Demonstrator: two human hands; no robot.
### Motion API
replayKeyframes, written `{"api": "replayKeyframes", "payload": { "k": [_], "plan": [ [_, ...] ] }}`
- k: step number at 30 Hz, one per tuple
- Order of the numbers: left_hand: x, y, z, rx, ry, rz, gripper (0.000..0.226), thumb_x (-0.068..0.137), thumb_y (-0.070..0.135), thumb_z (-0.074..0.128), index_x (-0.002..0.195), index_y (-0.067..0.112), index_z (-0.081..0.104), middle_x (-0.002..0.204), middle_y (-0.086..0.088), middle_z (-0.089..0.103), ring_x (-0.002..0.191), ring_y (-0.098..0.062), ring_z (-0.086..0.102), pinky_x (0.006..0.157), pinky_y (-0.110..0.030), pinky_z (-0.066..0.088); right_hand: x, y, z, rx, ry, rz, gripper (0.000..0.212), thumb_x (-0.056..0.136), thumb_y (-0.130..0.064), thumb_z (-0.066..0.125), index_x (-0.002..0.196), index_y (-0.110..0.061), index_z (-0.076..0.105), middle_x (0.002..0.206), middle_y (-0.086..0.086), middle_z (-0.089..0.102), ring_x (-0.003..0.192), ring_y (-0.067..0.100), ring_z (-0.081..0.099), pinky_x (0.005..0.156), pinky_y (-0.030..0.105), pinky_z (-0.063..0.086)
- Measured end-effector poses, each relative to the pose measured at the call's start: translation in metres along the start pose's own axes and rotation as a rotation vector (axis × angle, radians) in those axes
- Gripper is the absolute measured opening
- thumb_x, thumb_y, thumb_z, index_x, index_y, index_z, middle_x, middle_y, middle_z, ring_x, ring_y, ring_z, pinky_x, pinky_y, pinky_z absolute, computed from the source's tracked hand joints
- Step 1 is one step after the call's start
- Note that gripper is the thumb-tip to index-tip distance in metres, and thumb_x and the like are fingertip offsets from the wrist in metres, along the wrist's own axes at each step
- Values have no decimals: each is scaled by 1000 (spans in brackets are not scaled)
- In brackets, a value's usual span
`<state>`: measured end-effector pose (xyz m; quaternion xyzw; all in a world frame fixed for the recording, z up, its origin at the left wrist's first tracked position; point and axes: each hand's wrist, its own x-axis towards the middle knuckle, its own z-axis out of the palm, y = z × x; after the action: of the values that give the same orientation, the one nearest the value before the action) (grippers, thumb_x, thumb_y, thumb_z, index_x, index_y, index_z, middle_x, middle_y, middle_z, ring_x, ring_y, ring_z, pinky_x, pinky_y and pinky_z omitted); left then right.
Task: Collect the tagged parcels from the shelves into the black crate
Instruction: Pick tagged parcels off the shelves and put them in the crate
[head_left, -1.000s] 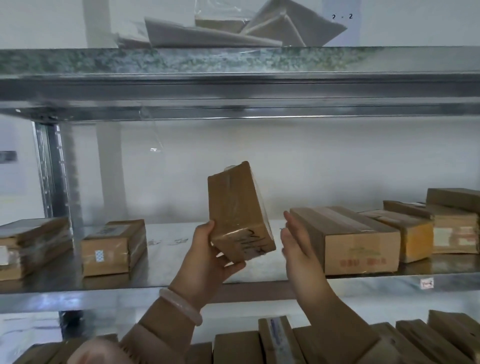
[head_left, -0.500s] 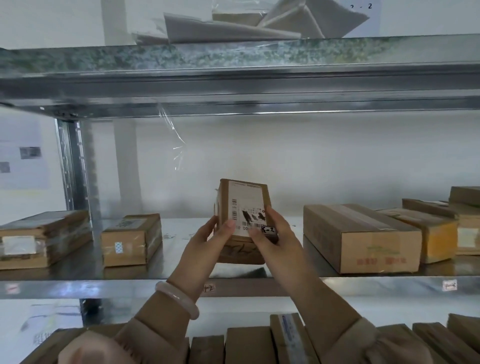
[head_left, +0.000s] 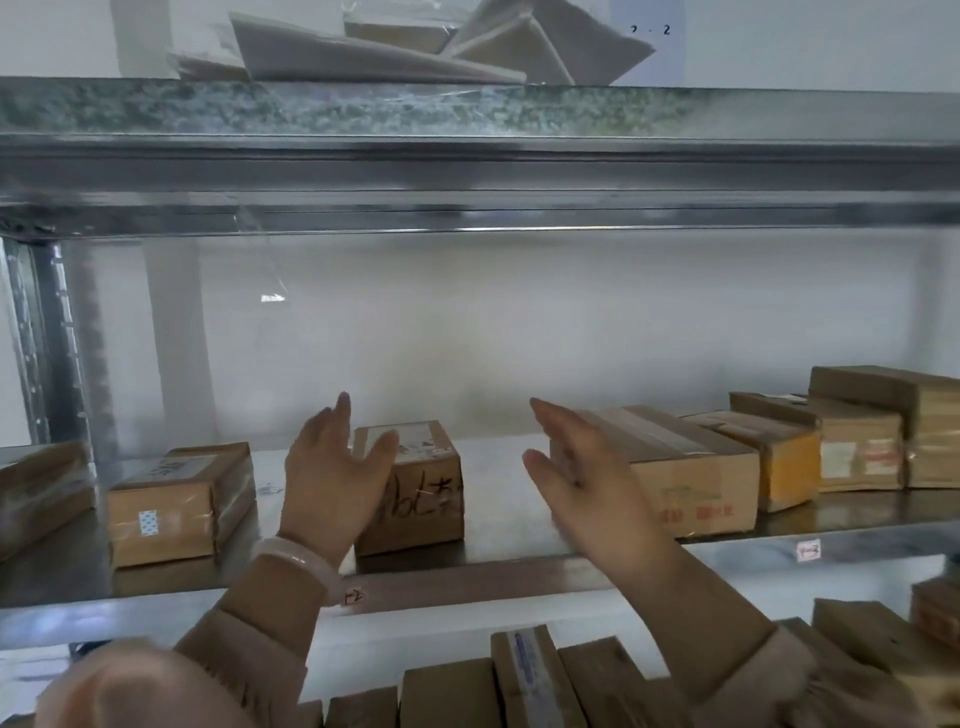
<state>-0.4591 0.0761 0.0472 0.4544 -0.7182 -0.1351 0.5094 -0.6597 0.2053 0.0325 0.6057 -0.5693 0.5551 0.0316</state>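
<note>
Parcel (head_left: 422, 493) flat on shelf (head_left: 493, 564). Left hand (head_left: 332, 475) fingers straight, against its left side. Right hand (head_left: 576, 467) spread, clear of it, by bigger box (head_left: 696, 483).

The small brown parcel (head_left: 421, 493) stands upright on the middle shelf (head_left: 519, 574), near its front edge. It has a white label on top and black handwriting scrawled across its front face. My left hand (head_left: 332, 478) hides its left edge. Apart to the left sits a taped parcel (head_left: 166, 512) with a small white sticker on its front. To the right lies a long parcel (head_left: 691, 483) with red print, and a yellow-ended parcel (head_left: 779, 462) sits just beside it.
</note>
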Motion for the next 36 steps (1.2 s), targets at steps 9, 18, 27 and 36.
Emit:
{"api": "replayKeyframes", "payload": {
  "k": [9,18,27,36],
  "plan": [
    [-53,94,87,-274,-407,301,60,90,49,54,146,40,31,155,11,24,142,-8,22,110,-21,21,-6,50,-95,-458,332,162,41,90,-27,58,131,-22,55,136,4,50,130,18,37,108,31,30],
    [-71,110,147,-427,-541,89,56,91,48,53,143,35,37,142,6,43,122,-9,46,97,-21,34,-22,73,-111,-249,236,389,47,94,-39,51,139,-29,43,140,-1,42,129,18,40,106,33,32],
    [-97,107,134,-553,-175,190,25,88,37,62,112,33,58,106,30,49,102,11,51,84,-7,43,-26,68,-124,254,432,470,34,96,-32,48,81,-50,72,89,-25,66,89,1,59,67,24,46],
    [-94,103,125,-790,-38,183,45,80,-10,54,104,27,60,116,-3,59,108,-15,58,79,-16,50,-28,69,-118,600,440,347,29,85,-28,66,113,-24,68,114,0,70,108,20,66,97,44,49]
  ]
}}
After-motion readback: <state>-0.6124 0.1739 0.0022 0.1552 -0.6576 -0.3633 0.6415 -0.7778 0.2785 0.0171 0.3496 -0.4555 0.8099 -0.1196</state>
